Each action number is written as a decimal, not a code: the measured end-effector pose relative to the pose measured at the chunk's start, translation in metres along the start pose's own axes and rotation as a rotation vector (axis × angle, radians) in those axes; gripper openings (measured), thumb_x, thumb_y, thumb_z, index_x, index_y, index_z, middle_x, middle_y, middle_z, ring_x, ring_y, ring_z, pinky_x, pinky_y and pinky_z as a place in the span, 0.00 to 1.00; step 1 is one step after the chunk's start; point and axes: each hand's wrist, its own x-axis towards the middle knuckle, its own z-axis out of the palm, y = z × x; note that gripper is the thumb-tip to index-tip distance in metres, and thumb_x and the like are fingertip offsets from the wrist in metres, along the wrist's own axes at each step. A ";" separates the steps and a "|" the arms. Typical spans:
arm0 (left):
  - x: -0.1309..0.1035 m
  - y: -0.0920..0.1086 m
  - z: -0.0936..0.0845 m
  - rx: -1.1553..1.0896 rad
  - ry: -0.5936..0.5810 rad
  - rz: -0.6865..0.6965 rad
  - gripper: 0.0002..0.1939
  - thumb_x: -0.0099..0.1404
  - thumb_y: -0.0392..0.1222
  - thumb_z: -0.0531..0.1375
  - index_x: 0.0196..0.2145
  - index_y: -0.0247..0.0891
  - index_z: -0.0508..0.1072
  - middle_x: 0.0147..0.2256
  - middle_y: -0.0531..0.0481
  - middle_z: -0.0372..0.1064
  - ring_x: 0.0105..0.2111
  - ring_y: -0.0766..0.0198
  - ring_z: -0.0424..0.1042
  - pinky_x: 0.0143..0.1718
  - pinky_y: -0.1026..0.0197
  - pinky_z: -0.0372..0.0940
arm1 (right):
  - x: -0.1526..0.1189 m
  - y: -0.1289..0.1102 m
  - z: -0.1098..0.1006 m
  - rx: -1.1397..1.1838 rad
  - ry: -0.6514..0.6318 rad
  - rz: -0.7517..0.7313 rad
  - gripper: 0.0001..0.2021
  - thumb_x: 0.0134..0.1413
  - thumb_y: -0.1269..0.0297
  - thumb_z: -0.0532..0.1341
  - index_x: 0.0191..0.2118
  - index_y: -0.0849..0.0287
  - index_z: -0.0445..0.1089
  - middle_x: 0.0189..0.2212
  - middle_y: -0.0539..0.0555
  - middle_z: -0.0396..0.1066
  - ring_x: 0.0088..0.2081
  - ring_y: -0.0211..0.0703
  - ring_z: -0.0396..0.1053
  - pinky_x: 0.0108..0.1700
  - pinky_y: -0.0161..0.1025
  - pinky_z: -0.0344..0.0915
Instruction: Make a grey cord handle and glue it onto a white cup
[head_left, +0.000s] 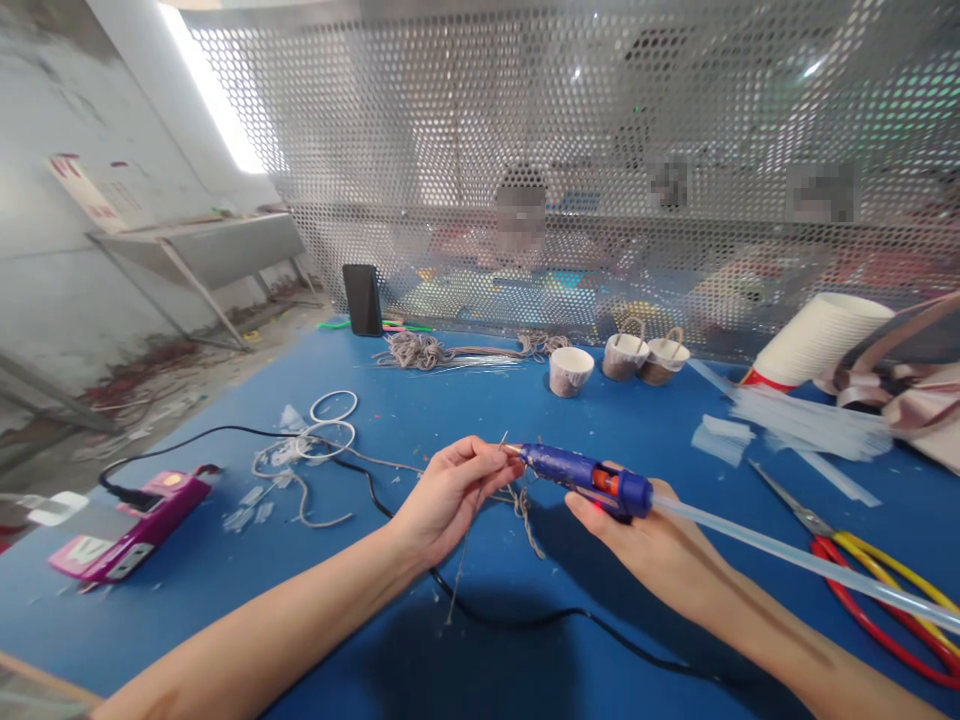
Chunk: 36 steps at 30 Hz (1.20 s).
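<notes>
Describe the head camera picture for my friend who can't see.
A person's right hand holds a blue glue gun with a long clear glue stick, its tip at the left hand, near grey cord. On the blue table are red-and-yellow-handled scissors, three small paper cups and a purple power strip.

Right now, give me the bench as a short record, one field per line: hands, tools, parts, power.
left hand: pinches gray cord at the gun's nozzle
right hand: holds blue glue gun, long clear glue stick out the back
scissors: on blue table, right side
small wrapped cups: three, beyond the hands; two with loop handles
cup stack: white, tilted, far right
white rings: two, left
power strip: magenta, left, cable plugged in
phone: upright, far left
</notes>
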 end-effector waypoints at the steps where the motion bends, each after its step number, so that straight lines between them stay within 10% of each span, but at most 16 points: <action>1: 0.000 0.000 0.000 0.000 -0.001 0.001 0.09 0.49 0.32 0.68 0.19 0.32 0.71 0.30 0.46 0.76 0.32 0.67 0.75 0.41 0.68 0.70 | 0.000 0.000 0.000 -0.004 0.005 0.001 0.16 0.56 0.52 0.55 0.24 0.58 0.62 0.20 0.48 0.64 0.23 0.38 0.60 0.27 0.35 0.62; 26: -0.002 0.006 0.001 0.007 0.000 0.018 0.09 0.50 0.31 0.68 0.20 0.31 0.70 0.35 0.41 0.77 0.35 0.64 0.76 0.44 0.66 0.69 | 0.001 0.000 -0.002 -0.011 0.011 -0.011 0.15 0.56 0.54 0.55 0.25 0.57 0.64 0.21 0.49 0.68 0.23 0.38 0.63 0.28 0.35 0.63; 36: 0.000 0.012 -0.003 -0.022 0.021 0.008 0.09 0.52 0.30 0.66 0.21 0.32 0.69 0.38 0.39 0.76 0.41 0.57 0.76 0.47 0.63 0.68 | 0.012 0.012 -0.011 0.148 0.046 0.251 0.22 0.55 0.45 0.52 0.33 0.59 0.74 0.11 0.45 0.60 0.18 0.39 0.64 0.25 0.35 0.62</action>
